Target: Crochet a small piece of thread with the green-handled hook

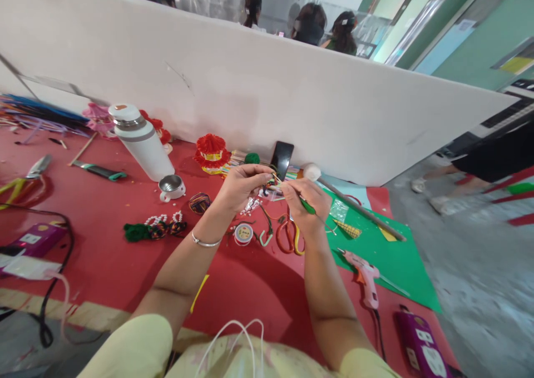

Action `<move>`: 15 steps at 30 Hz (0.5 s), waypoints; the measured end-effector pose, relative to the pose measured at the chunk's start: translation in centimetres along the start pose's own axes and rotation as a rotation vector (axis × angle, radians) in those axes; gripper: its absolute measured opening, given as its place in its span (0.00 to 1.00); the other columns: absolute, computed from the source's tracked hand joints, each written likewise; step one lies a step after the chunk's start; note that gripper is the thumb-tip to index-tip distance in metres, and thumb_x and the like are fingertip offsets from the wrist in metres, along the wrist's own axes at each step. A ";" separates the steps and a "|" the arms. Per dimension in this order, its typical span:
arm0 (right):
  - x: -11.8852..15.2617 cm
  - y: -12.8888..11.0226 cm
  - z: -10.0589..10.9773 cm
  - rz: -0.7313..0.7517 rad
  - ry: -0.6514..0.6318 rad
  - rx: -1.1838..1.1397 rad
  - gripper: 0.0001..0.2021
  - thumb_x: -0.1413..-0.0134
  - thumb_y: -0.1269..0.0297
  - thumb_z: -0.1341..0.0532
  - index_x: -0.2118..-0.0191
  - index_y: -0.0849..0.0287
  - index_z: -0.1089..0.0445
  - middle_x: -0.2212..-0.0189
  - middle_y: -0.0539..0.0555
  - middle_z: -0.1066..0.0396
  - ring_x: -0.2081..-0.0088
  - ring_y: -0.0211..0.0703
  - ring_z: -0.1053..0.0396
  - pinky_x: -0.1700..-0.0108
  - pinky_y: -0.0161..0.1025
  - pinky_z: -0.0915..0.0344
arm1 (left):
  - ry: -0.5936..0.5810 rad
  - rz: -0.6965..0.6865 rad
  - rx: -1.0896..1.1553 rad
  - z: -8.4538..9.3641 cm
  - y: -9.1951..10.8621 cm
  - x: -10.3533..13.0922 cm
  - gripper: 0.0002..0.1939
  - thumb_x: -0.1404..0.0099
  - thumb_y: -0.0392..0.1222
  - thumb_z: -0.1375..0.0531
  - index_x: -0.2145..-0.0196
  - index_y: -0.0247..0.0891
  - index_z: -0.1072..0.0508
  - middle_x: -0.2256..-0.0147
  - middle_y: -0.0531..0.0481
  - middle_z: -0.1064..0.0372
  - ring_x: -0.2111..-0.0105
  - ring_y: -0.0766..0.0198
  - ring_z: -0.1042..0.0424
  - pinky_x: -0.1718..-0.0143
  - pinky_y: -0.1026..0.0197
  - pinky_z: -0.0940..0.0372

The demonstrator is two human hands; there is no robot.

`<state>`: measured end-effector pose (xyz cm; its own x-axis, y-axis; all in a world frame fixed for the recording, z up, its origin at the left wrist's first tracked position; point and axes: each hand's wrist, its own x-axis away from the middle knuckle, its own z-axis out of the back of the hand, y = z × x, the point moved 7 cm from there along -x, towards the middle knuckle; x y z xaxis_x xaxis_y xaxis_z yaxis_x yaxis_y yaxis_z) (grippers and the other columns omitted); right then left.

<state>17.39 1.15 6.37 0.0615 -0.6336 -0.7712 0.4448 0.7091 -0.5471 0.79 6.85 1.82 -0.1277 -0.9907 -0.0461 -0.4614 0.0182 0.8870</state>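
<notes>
My left hand (242, 186) is closed in a pinch on a small dark piece of yarn work, mostly hidden by the fingers. My right hand (311, 197) grips a crochet hook with a green handle (307, 206); its thin metal tip meets the yarn at the left fingertips. Below the hands lie red-and-yellow-handled scissors (285, 236), a small round spool (243, 234) and scattered white beads (250, 206). A multicoloured yarn ball (199, 203) sits left of my left forearm. Behind the hands a phone (282, 158) leans against the white partition.
At left stand a white bottle (142, 147) and its metal-lined cup (171, 187), near a beaded yarn piece (154, 227) and a utility knife (100, 170). A pink glue gun (365, 278), a long rod (362, 208) and a purple box (421, 342) lie at right. People are beyond the partition (258, 88).
</notes>
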 end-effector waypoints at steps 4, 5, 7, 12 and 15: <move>0.0 0.0 0.0 -0.032 0.000 -0.005 0.06 0.33 0.58 0.33 0.61 0.47 0.17 0.66 0.50 0.15 0.64 0.44 0.19 0.58 0.44 0.22 | -0.006 -0.026 -0.010 0.0 0.1 -0.1 0.11 0.52 0.41 0.22 0.71 0.37 0.15 0.79 0.53 0.28 0.83 0.76 0.43 0.83 0.67 0.54; 0.0 0.1 0.0 -0.047 0.002 -0.012 0.07 0.32 0.58 0.34 0.61 0.48 0.17 0.66 0.49 0.15 0.65 0.44 0.19 0.58 0.44 0.23 | -0.002 -0.039 -0.013 0.0 0.1 -0.1 0.11 0.53 0.41 0.22 0.71 0.37 0.15 0.79 0.53 0.28 0.83 0.76 0.44 0.83 0.67 0.55; 0.1 0.5 -0.1 -0.093 0.004 -0.046 0.08 0.32 0.57 0.34 0.61 0.49 0.17 0.67 0.49 0.16 0.66 0.43 0.20 0.59 0.43 0.24 | 0.011 -0.064 -0.017 0.0 0.2 -0.1 0.11 0.53 0.40 0.22 0.71 0.36 0.15 0.78 0.53 0.27 0.83 0.76 0.43 0.83 0.67 0.54; 0.4 2.5 -0.8 -0.229 0.028 -0.247 0.09 0.36 0.53 0.31 0.64 0.51 0.17 0.70 0.48 0.18 0.70 0.40 0.24 0.65 0.39 0.27 | -0.034 -0.018 0.052 -0.1 0.0 0.0 0.12 0.53 0.40 0.22 0.71 0.36 0.16 0.78 0.53 0.27 0.83 0.76 0.43 0.83 0.67 0.55; 0.6 3.7 -1.4 -0.308 0.044 -0.404 0.10 0.39 0.52 0.28 0.64 0.51 0.17 0.72 0.48 0.20 0.75 0.37 0.29 0.72 0.37 0.32 | -0.065 0.034 0.085 -0.2 -0.3 0.0 0.13 0.53 0.41 0.21 0.70 0.36 0.16 0.78 0.52 0.26 0.84 0.77 0.43 0.83 0.68 0.56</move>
<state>17.85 3.83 3.40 -0.0600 -0.8247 -0.5624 0.0544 0.5599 -0.8268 1.11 6.83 1.67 -0.1999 -0.9786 -0.0491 -0.5287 0.0655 0.8463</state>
